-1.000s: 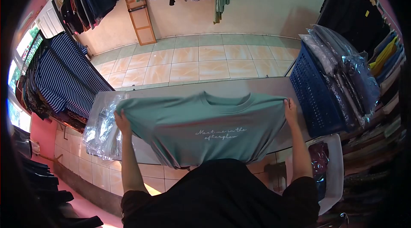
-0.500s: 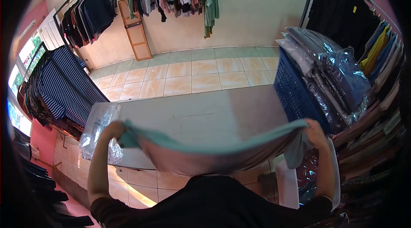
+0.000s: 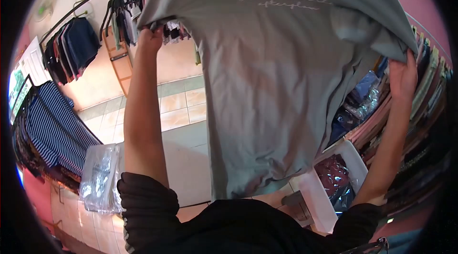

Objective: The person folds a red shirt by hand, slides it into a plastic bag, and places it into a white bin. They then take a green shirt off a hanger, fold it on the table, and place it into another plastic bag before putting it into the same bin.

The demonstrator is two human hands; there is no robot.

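Note:
A grey-green T-shirt (image 3: 272, 82) with two lines of pale script hangs spread out in front of me, its lower hem near my chest. My left hand (image 3: 150, 38) is closed on the sleeve at its left side. On the other side, my right hand (image 3: 404, 75) grips the right sleeve, which is bunched above the fingers. Behind the shirt, part of the grey table (image 3: 183, 163) shows; the rest of its top is hidden.
Clear plastic bags (image 3: 100, 177) lie at the table's left end. A white bin (image 3: 320, 201) with wrapped garments stands at the lower right. Striped clothes (image 3: 57, 125) hang at the left, dark ones (image 3: 82, 44) behind, and more garments (image 3: 429, 82) along the right.
Both hands have risen and the shirt has gone up with them, from a low blurred sweep over the table to hanging open at full length. The view has tilted and shifted.

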